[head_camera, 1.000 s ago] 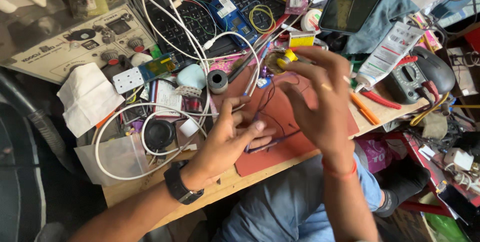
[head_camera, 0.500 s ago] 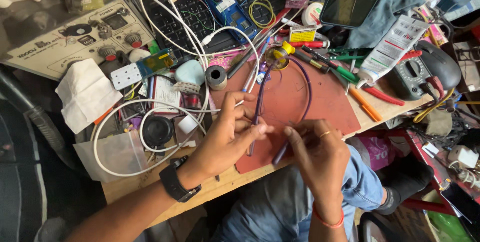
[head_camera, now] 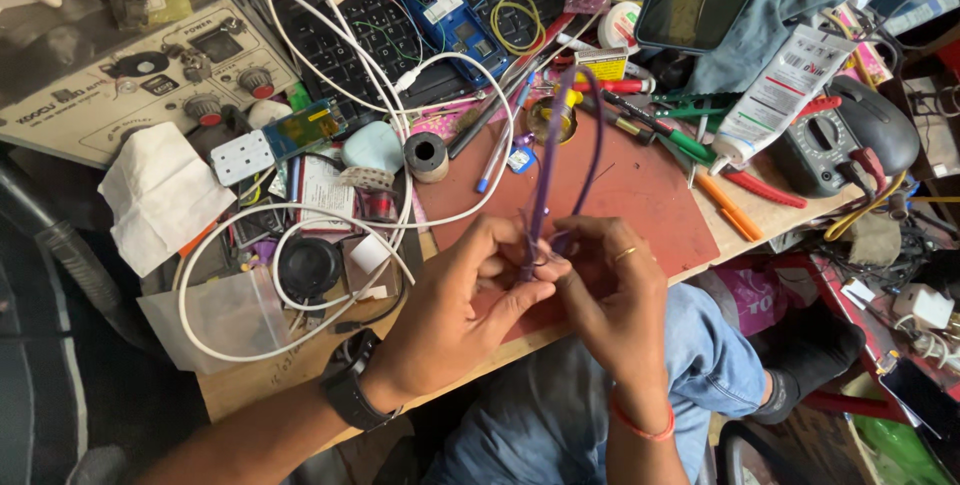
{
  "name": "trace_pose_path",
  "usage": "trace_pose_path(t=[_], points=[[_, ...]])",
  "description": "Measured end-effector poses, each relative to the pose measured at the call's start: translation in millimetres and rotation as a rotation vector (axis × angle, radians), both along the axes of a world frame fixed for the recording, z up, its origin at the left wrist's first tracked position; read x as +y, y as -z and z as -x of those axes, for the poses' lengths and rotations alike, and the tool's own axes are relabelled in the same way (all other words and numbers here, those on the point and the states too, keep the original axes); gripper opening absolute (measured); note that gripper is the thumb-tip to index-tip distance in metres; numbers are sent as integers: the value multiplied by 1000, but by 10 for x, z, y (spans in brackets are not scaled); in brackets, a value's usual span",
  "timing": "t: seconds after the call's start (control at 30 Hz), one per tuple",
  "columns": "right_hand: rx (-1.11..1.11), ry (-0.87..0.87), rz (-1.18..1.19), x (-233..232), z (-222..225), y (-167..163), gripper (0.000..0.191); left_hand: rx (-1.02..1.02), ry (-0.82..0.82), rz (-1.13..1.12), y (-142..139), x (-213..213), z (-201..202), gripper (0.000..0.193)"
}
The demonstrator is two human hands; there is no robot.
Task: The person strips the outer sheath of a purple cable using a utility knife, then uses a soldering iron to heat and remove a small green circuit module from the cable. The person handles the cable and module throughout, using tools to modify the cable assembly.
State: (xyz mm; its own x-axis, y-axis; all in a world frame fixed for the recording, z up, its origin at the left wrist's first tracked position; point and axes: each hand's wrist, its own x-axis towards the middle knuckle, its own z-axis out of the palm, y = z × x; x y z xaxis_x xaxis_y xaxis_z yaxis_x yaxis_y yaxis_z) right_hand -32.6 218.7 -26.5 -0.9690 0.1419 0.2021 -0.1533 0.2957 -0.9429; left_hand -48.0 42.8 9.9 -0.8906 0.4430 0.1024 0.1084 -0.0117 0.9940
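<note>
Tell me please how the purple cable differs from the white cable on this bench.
The purple cable is pinched at its ends by the left hand and the right hand, while the white cable lies untouched. The purple cable makes one narrow loop over the red mat; the white cable runs in wide coils across the clutter. Both are thin and flexible.

Since 1 second ago the right hand (head_camera: 610, 280) has come down from the far side of the red mat (head_camera: 640, 185), where it reached among the tools, to the mat's near edge; it now sits just right of the left hand (head_camera: 470, 295), fingertips touching. The purple wire (head_camera: 545, 160), half a second ago a wide loop spread over the mat, now stands as a narrow loop, its 2 strands close together and pinched between both hands.
</note>
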Motion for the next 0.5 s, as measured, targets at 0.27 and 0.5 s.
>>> trace_pose_path(t=[0.27,0.5], points=[[-76,-77,454,45,85,196,40,-104,-126,-68,214,63,88,28],[-115,-188,521,161,24,366,36,-189,-155,-101,322,75,128,53]])
